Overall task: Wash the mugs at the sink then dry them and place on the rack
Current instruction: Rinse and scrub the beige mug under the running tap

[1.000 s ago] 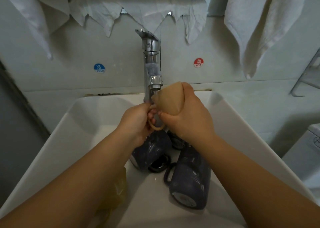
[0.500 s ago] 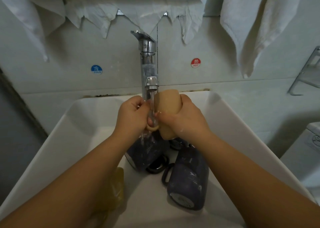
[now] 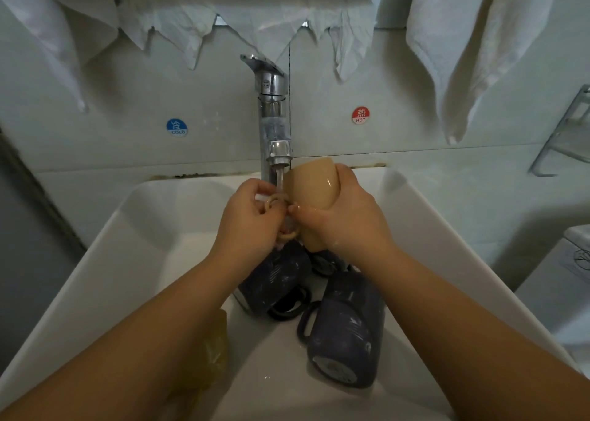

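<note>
The right hand [image 3: 344, 219] is wrapped round the tan mug [image 3: 314, 193], holding it bottom-up in the middle of the picture. The left hand [image 3: 247, 219] pinches the mug's handle [image 3: 277, 200] and rubs it with curled fingers. Water runs from the tap [image 3: 276, 126] right onto that handle.

To do this step well, I think the right hand should keep a tight hold (wet mugs are slippery) while the left hand rubs all the way round the handle loop, inside too. Turning the mug slowly would let the water reach every side.

Lower down, two dark mugs [image 3: 346, 328] lie on their sides in the white sink [image 3: 127, 261], not yet picked up. A yellow sponge [image 3: 214, 350] peeks out under the left arm.

A moment ago the mug sat a bit lower and closer to the water. Now it is lifted a little toward the upper right, and more of its shiny side shows.
</note>
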